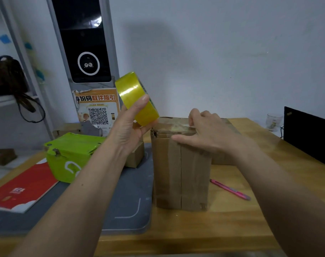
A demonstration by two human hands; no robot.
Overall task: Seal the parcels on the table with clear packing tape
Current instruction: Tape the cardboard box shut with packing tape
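Fingers of the left hand point(129, 125) curl round the tape roll point(136, 98), lifted just above the cardboard parcel's point(180, 169) left top corner. Right hand point(207, 131) lies spread and relaxed on the parcel's top, thumb over the near edge, seemingly pressing a tape strip point(178, 127) there. If that pressure eases while the roll pulls, the strip could peel or wrinkle; a skewed pull may miss the seam. Left of the parcel sit a green parcel point(70, 156), a small box point(134, 156) and a red booklet point(22, 188); right of it, a pink cutter point(230, 189). Nothing blocks the roll.
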